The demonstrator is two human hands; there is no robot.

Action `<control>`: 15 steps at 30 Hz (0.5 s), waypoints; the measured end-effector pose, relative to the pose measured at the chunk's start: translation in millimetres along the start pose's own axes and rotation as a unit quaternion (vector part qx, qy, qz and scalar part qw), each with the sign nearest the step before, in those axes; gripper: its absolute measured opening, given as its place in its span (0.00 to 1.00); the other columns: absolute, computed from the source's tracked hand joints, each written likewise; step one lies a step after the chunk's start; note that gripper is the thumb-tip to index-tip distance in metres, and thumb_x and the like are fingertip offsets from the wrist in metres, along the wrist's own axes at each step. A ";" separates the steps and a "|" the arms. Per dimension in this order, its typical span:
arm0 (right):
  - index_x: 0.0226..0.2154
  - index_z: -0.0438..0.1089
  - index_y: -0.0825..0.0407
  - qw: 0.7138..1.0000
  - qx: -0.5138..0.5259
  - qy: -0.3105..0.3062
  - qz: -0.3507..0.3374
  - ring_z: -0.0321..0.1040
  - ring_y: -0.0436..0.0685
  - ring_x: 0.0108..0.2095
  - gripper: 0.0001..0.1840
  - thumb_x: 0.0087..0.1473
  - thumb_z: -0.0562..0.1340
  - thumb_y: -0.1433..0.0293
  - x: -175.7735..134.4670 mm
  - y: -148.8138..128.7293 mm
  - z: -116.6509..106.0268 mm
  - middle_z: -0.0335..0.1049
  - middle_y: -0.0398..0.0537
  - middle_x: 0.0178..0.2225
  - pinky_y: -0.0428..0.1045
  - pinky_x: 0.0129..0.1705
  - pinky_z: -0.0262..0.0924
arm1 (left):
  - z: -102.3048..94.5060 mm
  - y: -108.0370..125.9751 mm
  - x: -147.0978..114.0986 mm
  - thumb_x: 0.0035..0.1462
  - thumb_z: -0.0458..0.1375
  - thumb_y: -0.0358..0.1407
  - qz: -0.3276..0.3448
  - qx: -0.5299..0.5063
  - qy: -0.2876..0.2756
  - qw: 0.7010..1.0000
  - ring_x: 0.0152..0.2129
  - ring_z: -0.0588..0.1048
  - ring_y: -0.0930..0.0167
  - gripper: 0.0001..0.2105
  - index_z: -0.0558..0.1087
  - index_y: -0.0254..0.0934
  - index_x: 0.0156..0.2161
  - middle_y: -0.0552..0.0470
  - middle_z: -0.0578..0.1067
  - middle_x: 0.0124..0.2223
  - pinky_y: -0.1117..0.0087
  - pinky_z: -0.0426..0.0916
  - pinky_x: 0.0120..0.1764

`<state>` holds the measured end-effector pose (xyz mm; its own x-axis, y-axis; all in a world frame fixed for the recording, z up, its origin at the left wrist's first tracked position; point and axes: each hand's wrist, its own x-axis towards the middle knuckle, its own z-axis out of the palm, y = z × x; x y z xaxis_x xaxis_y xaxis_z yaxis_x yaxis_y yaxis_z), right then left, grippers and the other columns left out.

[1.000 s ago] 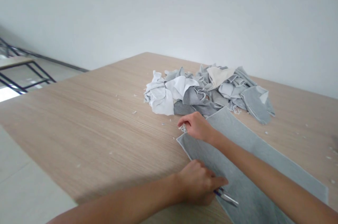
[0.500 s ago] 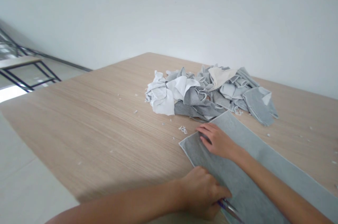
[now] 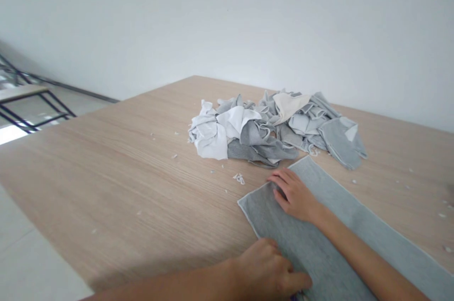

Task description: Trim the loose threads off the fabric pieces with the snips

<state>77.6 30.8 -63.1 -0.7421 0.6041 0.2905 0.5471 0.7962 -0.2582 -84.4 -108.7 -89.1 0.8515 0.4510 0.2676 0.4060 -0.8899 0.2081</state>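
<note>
A long grey piece of cloth point(image 3: 301, 237) with pale stitched edges lies flat on the table, running out at the lower right. My right hand point(image 3: 291, 193) rests palm down near its far end, fingers lightly bent and thumb apart, pressing on the fabric. Beside the cloth's left edge, my left hand point(image 3: 267, 270) is closed around scissors point(image 3: 300, 296). Only a sliver of their purple handle shows at the bottom border; the blades are out of view.
Beyond the cloth sits a heap of grey and white fabric pieces point(image 3: 244, 135). Thread scraps point(image 3: 239, 178) are scattered over the wooden table point(image 3: 142, 168). A white wall point(image 3: 227, 22) stands behind, and a metal-framed stool point(image 3: 31, 97) is off to the left.
My left hand with the scissors has moved slightly down toward the bottom border, so the blades no longer show. My right hand stays on the cloth. The view has shifted a little.
</note>
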 end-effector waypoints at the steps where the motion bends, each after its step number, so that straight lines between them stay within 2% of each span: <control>1: 0.55 0.68 0.54 1.000 -0.005 0.002 0.006 0.65 0.66 0.55 0.20 0.61 0.57 0.73 -1.8 4.0 -3.3 0.69 0.58 0.53 0.65 0.61 0.59 | -1.5 -0.3 0.0 0.64 0.59 0.42 -0.001 -0.001 -0.004 1.000 0.16 0.73 0.70 0.08 0.70 0.42 0.43 0.60 0.76 0.24 0.65 0.49 0.19; 4: 0.58 0.67 0.54 1.000 -0.021 0.003 0.023 0.64 0.67 0.58 0.22 0.62 0.56 0.73 -9.0 19.5 -16.2 0.67 0.61 0.58 0.66 0.63 0.58 | -8.2 -0.6 0.0 0.62 0.61 0.41 -0.002 -0.008 -0.020 1.000 0.17 0.73 0.70 0.09 0.70 0.42 0.45 0.60 0.76 0.25 0.64 0.53 0.20; 8: 0.64 0.63 0.54 0.999 -0.033 -0.033 0.022 0.56 0.68 0.66 0.33 0.55 0.57 0.76 -17.4 42.6 -31.5 0.61 0.59 0.65 0.71 0.68 0.46 | -14.2 -0.8 0.3 0.62 0.60 0.42 0.006 -0.018 -0.040 0.999 0.18 0.73 0.69 0.12 0.69 0.40 0.47 0.58 0.76 0.26 0.64 0.56 0.21; 11: 0.61 0.66 0.52 0.997 -0.031 -0.064 0.013 0.60 0.67 0.64 0.37 0.47 0.58 0.79 -16.2 55.1 -37.0 0.64 0.59 0.63 0.70 0.69 0.45 | -13.0 -1.9 0.1 0.61 0.61 0.41 0.002 -0.023 -0.054 0.998 0.18 0.73 0.69 0.13 0.69 0.40 0.48 0.58 0.76 0.26 0.66 0.56 0.22; 15: 0.50 0.74 0.53 0.996 -0.032 -0.081 -0.002 0.66 0.66 0.56 0.31 0.40 0.60 0.79 -4.5 63.0 -39.3 0.71 0.58 0.54 0.66 0.67 0.49 | -13.7 -3.1 0.3 0.59 0.62 0.39 0.003 -0.027 -0.061 0.998 0.19 0.73 0.69 0.13 0.69 0.40 0.47 0.57 0.76 0.26 0.68 0.56 0.23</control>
<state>130.7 79.5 -44.5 -0.7945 0.5913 0.1381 0.5630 0.8026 -0.1973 -89.9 -104.9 -76.8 0.8897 0.4302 0.1528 0.3843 -0.8865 0.2578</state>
